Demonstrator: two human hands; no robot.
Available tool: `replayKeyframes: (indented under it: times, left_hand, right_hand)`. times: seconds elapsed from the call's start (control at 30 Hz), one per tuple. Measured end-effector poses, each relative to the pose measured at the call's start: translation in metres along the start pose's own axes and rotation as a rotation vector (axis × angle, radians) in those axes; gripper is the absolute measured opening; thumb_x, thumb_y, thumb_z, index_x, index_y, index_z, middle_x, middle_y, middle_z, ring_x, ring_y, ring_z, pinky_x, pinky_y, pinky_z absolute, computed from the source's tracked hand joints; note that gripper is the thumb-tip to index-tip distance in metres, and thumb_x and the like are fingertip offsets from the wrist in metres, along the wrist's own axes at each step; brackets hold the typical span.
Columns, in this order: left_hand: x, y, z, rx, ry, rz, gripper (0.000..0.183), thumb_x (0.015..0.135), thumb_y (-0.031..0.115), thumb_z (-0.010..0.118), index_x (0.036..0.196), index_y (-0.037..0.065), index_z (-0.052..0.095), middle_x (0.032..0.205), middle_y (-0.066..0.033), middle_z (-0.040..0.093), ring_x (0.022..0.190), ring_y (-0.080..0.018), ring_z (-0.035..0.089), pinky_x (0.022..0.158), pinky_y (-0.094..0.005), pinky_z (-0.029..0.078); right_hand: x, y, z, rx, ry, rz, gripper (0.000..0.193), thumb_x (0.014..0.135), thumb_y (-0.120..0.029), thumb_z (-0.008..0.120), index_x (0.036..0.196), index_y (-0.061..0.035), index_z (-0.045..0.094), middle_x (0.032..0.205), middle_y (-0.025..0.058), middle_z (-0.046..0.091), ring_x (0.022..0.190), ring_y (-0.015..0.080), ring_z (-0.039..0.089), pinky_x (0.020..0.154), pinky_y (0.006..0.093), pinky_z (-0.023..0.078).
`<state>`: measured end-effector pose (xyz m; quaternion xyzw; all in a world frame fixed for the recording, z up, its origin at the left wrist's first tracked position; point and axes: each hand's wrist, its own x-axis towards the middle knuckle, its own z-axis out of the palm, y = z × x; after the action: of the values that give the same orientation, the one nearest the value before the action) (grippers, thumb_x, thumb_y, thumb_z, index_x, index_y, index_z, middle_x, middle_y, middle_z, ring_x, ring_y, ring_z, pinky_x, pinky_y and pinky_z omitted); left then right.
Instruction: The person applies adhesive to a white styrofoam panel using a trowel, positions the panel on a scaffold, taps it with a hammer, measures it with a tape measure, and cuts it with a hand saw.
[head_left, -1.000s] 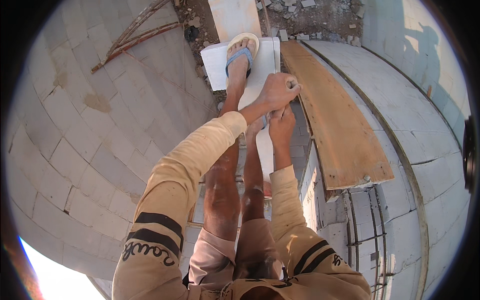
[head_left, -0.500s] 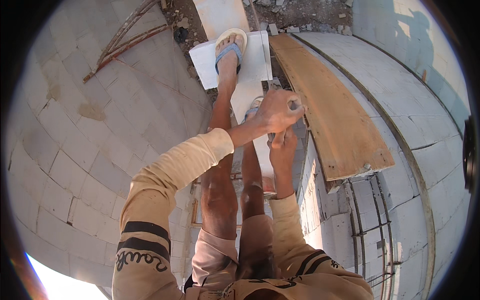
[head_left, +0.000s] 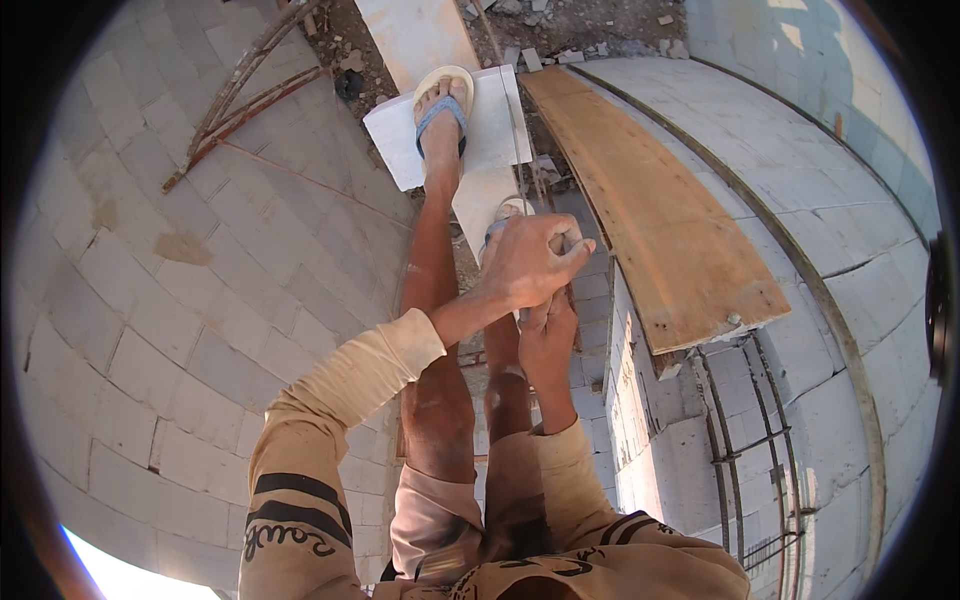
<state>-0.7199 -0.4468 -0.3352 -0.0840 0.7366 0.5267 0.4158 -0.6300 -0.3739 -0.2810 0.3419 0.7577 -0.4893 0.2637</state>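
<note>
My left hand [head_left: 528, 262] is curled closed, with thumb and fingers forming a ring. Just below it is my right hand [head_left: 548, 340], its fingers pinched together and touching the left hand's underside. What the two hands grip is hidden by the fingers. A thin cord or rod [head_left: 517, 120] runs down from the far edge past the white block towards my hands; whether it reaches them I cannot tell. My sandalled left foot [head_left: 440, 125] stands on the white block [head_left: 500, 110], and my other foot is partly covered by my left hand.
A long brown wooden board [head_left: 655, 215] lies to the right on pale blockwork. Below its near end stand steel reinforcing bars [head_left: 720, 450]. A block wall [head_left: 150, 330] fills the left side, with a rusty metal frame [head_left: 235, 105] against it. Rubble [head_left: 560, 30] covers the ground at the far end.
Both hands have come down towards my body and slightly left, staying together and closed. The view has shifted a little; my feet remain on their supports.
</note>
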Motion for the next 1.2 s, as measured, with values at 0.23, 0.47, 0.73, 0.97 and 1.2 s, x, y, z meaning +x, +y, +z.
replayKeyframes:
  times: [0.23,0.47,0.73,0.97,1.2]
  left_hand:
    - [0.128,-0.054,-0.015,-0.058,0.187,0.012,0.031,0.091,0.031,0.077,0.084,0.001,0.070,0.066,-0.0066,0.063,0.062,-0.0126,0.058,0.064,-0.0320,0.048]
    - [-0.046,-0.003,0.020,0.026,-0.072,0.041,0.024,0.088,0.026,0.076,0.077,0.006,0.071,0.059,-0.0093,0.062,0.057,-0.0243,0.063,0.065,-0.0390,0.051]
    - [0.144,-0.055,-0.015,0.026,0.258,0.004,0.032,0.091,0.030,0.076,0.081,0.000,0.070,0.065,-0.0073,0.066,0.060,-0.0143,0.061,0.060,-0.0324,0.049]
    - [-0.051,-0.005,0.017,0.124,-0.098,0.054,0.023,0.089,0.025,0.077,0.083,0.003,0.070,0.052,-0.0028,0.043,0.052,-0.0115,0.044,0.052,-0.0340,0.036]
    - [0.137,-0.058,-0.024,0.019,0.166,0.001,0.032,0.092,0.027,0.075,0.077,-0.001,0.067,0.061,-0.0024,0.059,0.058,-0.0097,0.049,0.058,-0.0315,0.044]
  right_hand:
    - [0.139,0.017,0.053,-0.149,0.048,-0.106,0.038,0.110,-0.024,0.042,0.130,0.0018,0.061,0.101,0.0324,0.069,0.097,0.0523,0.066,0.078,0.0542,0.051]
    - [-0.053,0.027,-0.013,-0.059,-0.044,-0.084,0.047,0.110,-0.027,0.044,0.140,0.0078,0.052,0.098,0.0295,0.071,0.087,0.0442,0.074,0.071,0.0462,0.056]
    - [0.146,0.016,0.048,-0.123,0.064,-0.145,0.032,0.108,-0.022,0.045,0.121,0.0019,0.063,0.100,0.0332,0.069,0.097,0.0524,0.065,0.079,0.0545,0.052]
    - [-0.058,0.040,-0.013,-0.051,-0.064,-0.102,0.039,0.106,-0.011,0.045,0.139,0.0093,0.051,0.099,0.0308,0.070,0.089,0.0495,0.070,0.072,0.0510,0.055]
    - [0.141,0.026,0.065,-0.148,0.122,-0.183,0.034,0.108,-0.022,0.044,0.125,0.0007,0.062,0.091,0.0311,0.070,0.090,0.0538,0.066,0.075,0.0578,0.052]
